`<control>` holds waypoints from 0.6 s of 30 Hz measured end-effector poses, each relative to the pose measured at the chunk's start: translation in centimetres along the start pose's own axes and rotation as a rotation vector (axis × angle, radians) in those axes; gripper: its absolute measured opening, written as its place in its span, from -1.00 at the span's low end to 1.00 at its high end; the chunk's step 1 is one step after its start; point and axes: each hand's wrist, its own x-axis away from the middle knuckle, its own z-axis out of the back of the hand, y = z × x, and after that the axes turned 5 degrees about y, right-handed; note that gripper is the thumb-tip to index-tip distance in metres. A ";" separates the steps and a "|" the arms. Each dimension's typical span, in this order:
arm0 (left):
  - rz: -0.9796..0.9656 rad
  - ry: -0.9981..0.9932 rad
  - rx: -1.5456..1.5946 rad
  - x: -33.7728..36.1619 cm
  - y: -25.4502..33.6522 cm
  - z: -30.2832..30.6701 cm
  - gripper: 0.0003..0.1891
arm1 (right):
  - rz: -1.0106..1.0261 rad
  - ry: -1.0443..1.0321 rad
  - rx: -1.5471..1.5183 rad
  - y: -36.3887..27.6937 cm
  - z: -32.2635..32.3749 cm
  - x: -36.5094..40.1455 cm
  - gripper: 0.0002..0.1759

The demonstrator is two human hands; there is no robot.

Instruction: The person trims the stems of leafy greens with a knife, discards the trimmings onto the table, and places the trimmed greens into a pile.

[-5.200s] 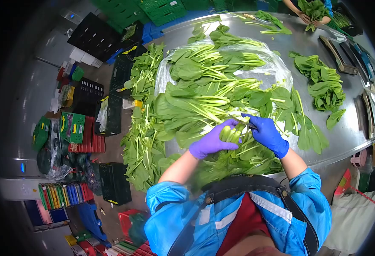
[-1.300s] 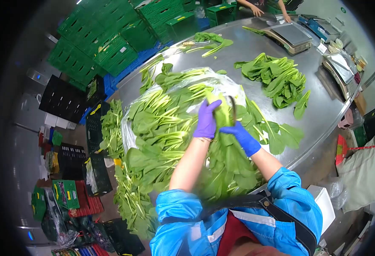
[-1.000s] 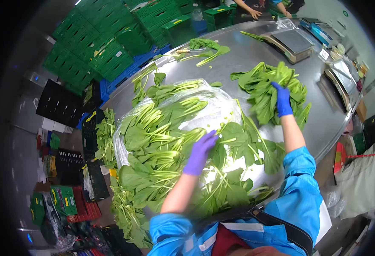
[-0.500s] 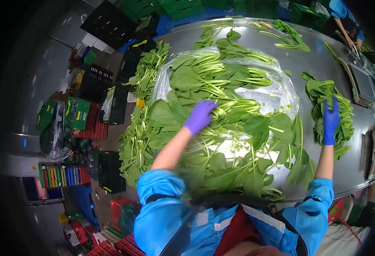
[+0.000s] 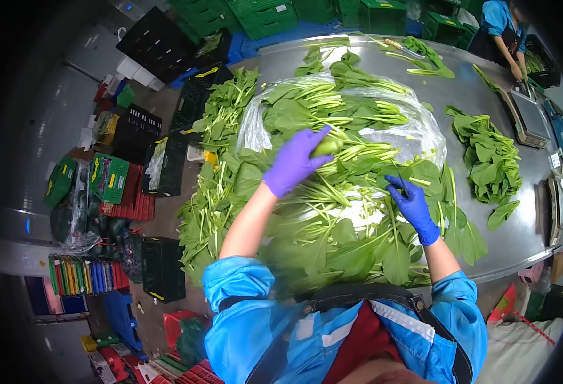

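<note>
Purple-gloved, my left hand [image 5: 294,161] is wrapped round a bunch of leafy greens, its pale green stems [image 5: 330,144] showing past the fingers. My right hand [image 5: 412,203], in a blue glove, is over the loose leaves to the right of the middle; its fingers are partly bent, and a thin dark item seems to show at the fingertips. Clear plastic sheeting [image 5: 430,133] lies under several bunches. Cut stem pieces lie between the hands. At the right, a separate pile of greens [image 5: 486,157] rests on the metal table [image 5: 371,50].
Loose greens [image 5: 208,208] line the table's left edge, beside dark crates [image 5: 164,269]. A scale [image 5: 526,118] stands at the right. Another person [image 5: 502,29] works at the top right. Green crates [image 5: 262,19] are stacked behind the table.
My right hand has moved left from the right-hand pile to the middle greens. My left hand has moved slightly up and left and now holds a bunch of stems.
</note>
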 end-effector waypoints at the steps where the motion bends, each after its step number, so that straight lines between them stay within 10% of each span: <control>1: 0.017 0.189 -0.023 -0.1 1.9 1.4 -0.42 | 0.068 0.025 -0.081 -1.4 -0.7 0.1 -0.66; 6: 0.009 0.041 0.094 3.7 9.2 1.8 -0.47 | 0.436 0.081 0.025 -6.3 -2.3 2.4 -0.41; 15: 0.277 -0.369 0.686 9.1 8.7 -6.5 -0.54 | 0.266 -0.074 0.325 -2.5 -3.3 8.1 -0.86; 18: 0.389 -0.491 0.825 10.2 8.7 -7.4 -0.54 | 0.244 -0.075 0.357 -1.4 -3.2 9.3 -0.65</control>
